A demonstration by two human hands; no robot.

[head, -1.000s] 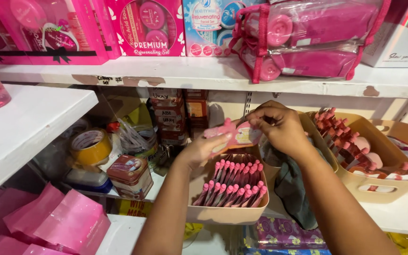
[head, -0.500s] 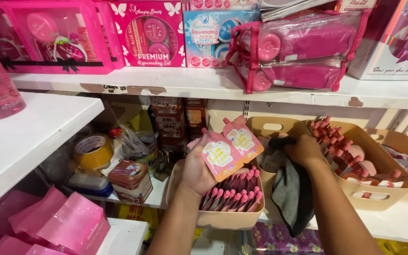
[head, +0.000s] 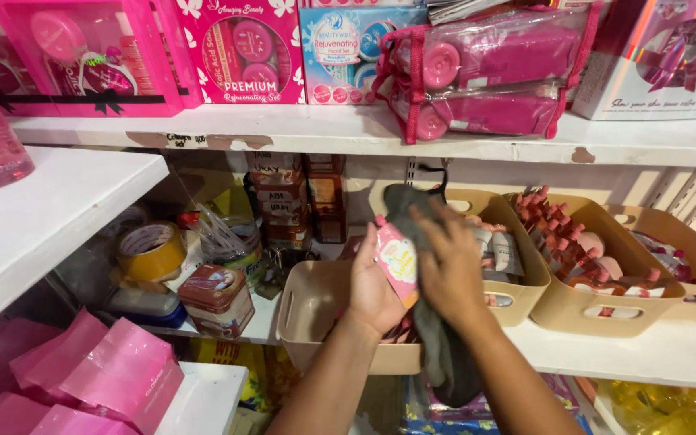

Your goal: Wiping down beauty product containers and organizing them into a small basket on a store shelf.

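A tape roll (head: 152,250) and round tin (head: 217,299) sit beside beige baskets (head: 598,302).

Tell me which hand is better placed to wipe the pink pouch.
Right, probably. The right hand holds the grey cloth against the pink pouch, while the left hand grips that pouch.

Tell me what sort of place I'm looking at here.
Most likely a small beauty or cosmetics shop. White shelves carry boxed pink gift sets, and beige bins hold rows of pink-capped sachets. The left hand holds a pink pouch while the right hand presses a grey cloth on it.
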